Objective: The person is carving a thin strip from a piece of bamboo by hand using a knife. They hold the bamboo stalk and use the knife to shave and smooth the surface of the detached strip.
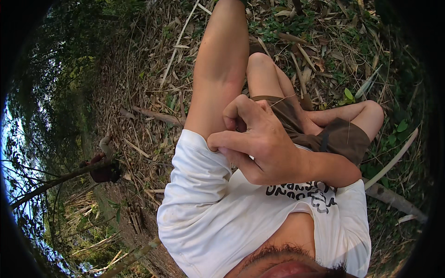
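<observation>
Pinching the white sleeve [197,160] hem, the right hand [259,143] is curled closed on soft, light cloth (easily bunched); left hand out of view.

White short-sleeved T-shirt [208,208] with dark print, brown shorts [343,136].
</observation>
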The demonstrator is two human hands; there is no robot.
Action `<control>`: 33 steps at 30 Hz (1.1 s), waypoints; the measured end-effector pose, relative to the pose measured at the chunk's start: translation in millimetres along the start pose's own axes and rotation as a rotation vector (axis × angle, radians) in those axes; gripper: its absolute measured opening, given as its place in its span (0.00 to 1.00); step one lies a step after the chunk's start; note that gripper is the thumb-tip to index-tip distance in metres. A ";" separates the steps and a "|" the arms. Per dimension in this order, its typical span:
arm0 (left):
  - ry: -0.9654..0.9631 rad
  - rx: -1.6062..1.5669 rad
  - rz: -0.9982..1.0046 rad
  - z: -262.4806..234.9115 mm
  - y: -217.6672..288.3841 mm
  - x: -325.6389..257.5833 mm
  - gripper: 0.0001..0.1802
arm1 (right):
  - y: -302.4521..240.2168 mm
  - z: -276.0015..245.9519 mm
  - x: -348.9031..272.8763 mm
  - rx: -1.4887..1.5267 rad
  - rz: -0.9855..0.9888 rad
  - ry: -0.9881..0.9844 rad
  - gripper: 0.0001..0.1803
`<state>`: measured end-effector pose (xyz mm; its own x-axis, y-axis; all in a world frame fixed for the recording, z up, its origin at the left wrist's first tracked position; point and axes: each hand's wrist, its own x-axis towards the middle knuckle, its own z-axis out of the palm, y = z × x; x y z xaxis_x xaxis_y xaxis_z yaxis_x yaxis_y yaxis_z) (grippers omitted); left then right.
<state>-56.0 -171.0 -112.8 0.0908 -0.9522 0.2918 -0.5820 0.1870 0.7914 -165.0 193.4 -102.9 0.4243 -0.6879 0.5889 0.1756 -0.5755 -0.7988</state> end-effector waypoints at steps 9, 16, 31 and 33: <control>0.021 0.011 0.003 -0.7 -1.4 1.0 0.29 | 74.7 -37.6 44.7 -0.299 0.030 0.217 0.08; 0.024 -0.004 0.007 2.2 -1.0 1.6 0.29 | 39.1 -27.8 26.7 -0.232 -0.015 0.088 0.06; 0.061 0.015 0.030 7.3 -5.4 3.6 0.30 | 26.1 -17.1 9.8 -0.107 0.039 0.045 0.07; 0.074 0.024 0.042 8.1 -6.0 3.8 0.30 | 64.5 -28.4 26.1 -0.238 0.024 0.203 0.08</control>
<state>-58.7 -177.7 -120.8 0.1248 -0.9232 0.3635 -0.6057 0.2193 0.7649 -167.8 125.8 -135.5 0.2353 -0.7633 0.6017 -0.0560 -0.6287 -0.7756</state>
